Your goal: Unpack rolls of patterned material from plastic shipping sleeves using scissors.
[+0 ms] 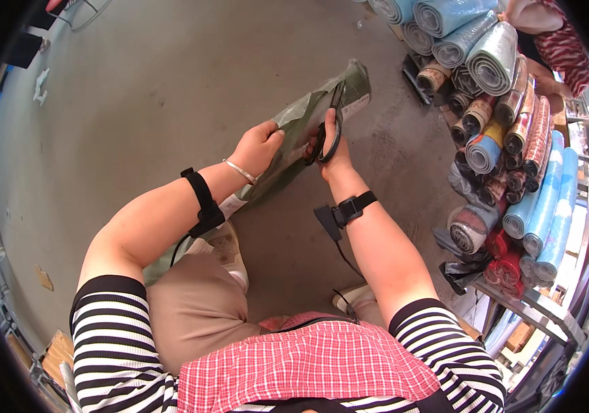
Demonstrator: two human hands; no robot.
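Note:
A long green roll (293,115) in clear plastic film slants up and to the right in front of me. My left hand (258,148) is closed on the near edge of its plastic wrap, thumb on top. Black-handled scissors (331,141) sit in my right hand (336,153), fingers through the loops. Their blades lie along the roll, pointing toward its far end. A white label (357,105) shows near that end. Whether the blades bite into the film I cannot tell. The roll's lower end passes beneath my left forearm.
Many wrapped rolls, such as a blue one (492,60), are stacked at the right on a metal rack (545,306). Another person's patterned sleeve (564,51) shows at the top right. A white scrap (41,85) lies on the grey floor (150,131) at the left.

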